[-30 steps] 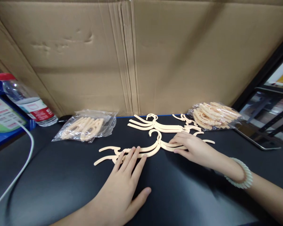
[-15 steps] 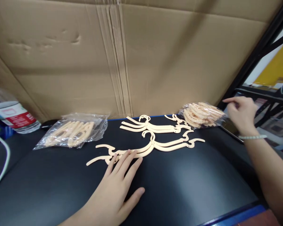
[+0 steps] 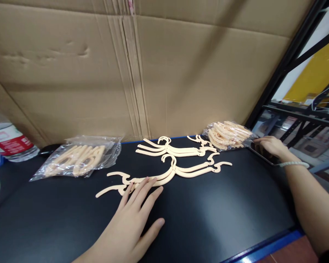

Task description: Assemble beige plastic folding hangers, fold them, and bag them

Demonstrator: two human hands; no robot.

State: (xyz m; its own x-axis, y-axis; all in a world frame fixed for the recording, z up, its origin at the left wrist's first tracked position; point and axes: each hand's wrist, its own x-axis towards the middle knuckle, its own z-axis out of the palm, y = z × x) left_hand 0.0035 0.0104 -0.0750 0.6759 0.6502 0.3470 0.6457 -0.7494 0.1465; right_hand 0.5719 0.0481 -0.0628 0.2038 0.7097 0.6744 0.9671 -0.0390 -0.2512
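So the two near hangers (image 3: 174, 169), beige ones, are lying flat in the middle of the black tabletop (image 3: 214, 219), hooks pointing away from the person and their curled end pieces sticking out both sides. The left hand (image 3: 131, 215) is resting palm down with its fingers a bit apart, fingertips lying over the hangers' left arms, not clamping anything. Just behind, another bunch of far hangers (image 3: 181, 150) is sitting with more curled bits around its right end.

Over on the right, the right hand (image 3: 272, 147) is reaching onto a dark flat device (image 3: 263, 156) at the table edge; can't tell if those fingers are gripping it or just touching. That wrist is wearing a pale bracelet (image 3: 294, 164). A stuffed clear bag (image 3: 230, 135) is lying beside the device, a flatter plastic bag (image 3: 76, 159) is sitting left, and a red-labelled bottle (image 3: 9, 142) is standing past that. Cardboard (image 3: 208, 73) is covering the back.
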